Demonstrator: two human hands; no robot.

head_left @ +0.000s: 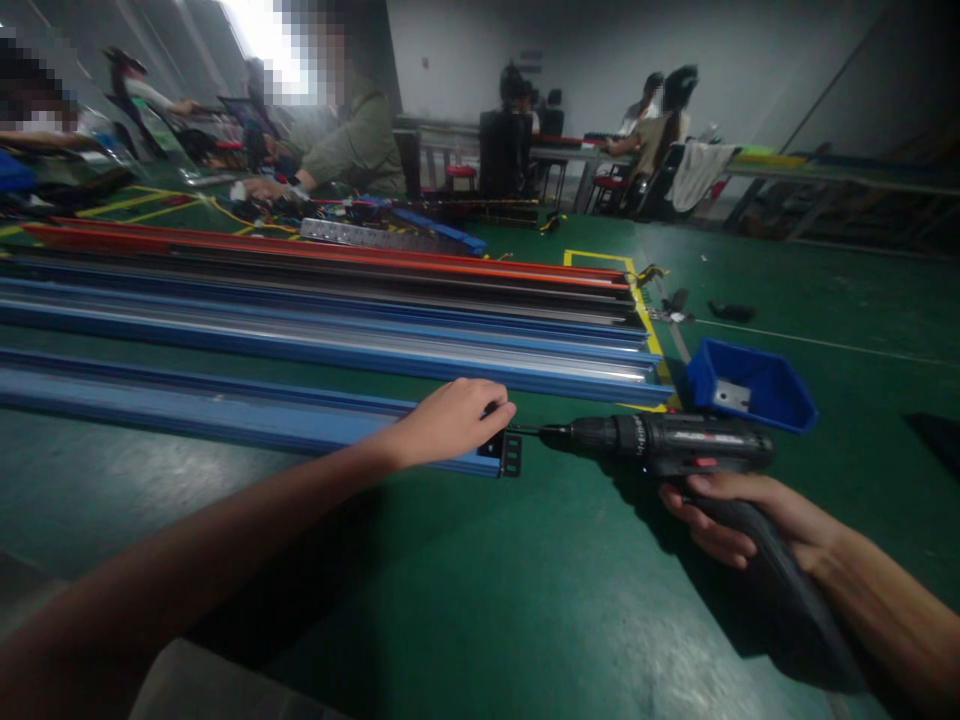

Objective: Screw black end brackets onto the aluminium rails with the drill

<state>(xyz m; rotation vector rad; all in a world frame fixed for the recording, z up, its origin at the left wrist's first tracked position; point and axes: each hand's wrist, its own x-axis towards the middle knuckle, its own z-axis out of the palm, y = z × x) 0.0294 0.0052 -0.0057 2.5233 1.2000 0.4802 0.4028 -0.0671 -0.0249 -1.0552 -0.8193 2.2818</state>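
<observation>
My right hand (742,520) is wrapped round the handle of a black cordless drill (675,440), which points left. Its long thin bit (527,430) reaches to the end of the nearest blue metal rail (300,410). My left hand (454,420) lies over that end with its fingers curled down on it, close to the tip of the bit. A black end bracket (513,456) with slots sticks out just below the fingers. The bit's tip and whatever lies under the left fingers are hidden.
More blue rails (337,345), dark rails and an orange rail (375,258) lie parallel behind. A blue bin (750,385) holding a metal piece (732,396) stands behind the drill. Across the green surface (480,600), a co-worker (352,140) handles cables; several people sit further back.
</observation>
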